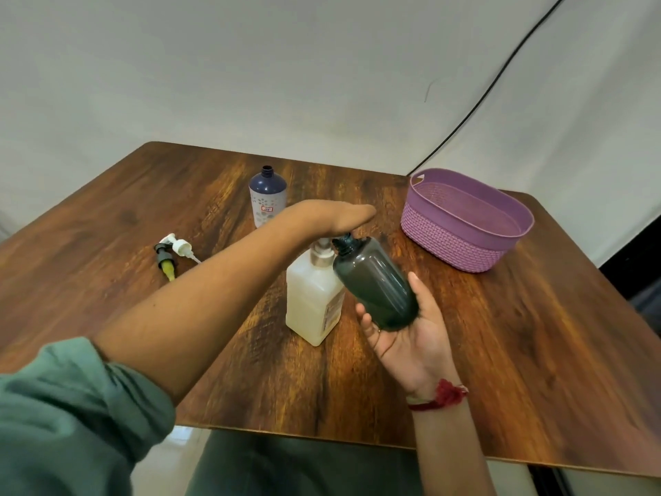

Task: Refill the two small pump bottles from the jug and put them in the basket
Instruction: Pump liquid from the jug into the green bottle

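Two hands busy on my feed right now. The left hand [343,216] is stretched out flat with the fingers straight. Its palm presses down on the pump top of the milky-white square plastic jug [311,302], which stands upright about mid-way across the dark wood-grain table [536,352].

The right hand [404,334] is wrapped round the bottom half of the smoky dark-grey plastic bottle [375,281], thumb on one side and fingers curled round the other. It holds the bottle off the table, tilted so the open neck sits right up against the jug's pump head, just under the left palm. Can't tell whether anything is coming out of the spout, the hand hides that bit.

Further back, the dark blue plastic bottle with a flowery white label [267,195] stands upright with its neck open, well apart from the jug. Off to the left lie a white pump head [179,245] and a black-and-yellow pump head [165,263], touching each other. The purple woven-look plastic basket [450,241] sits near the far right corner, well apart from both bottles.

Small stuff: red thread [443,393] on the right wrist, green sleeve [71,406] bunched at the left elbow, black cable [483,98] running down the wall behind.
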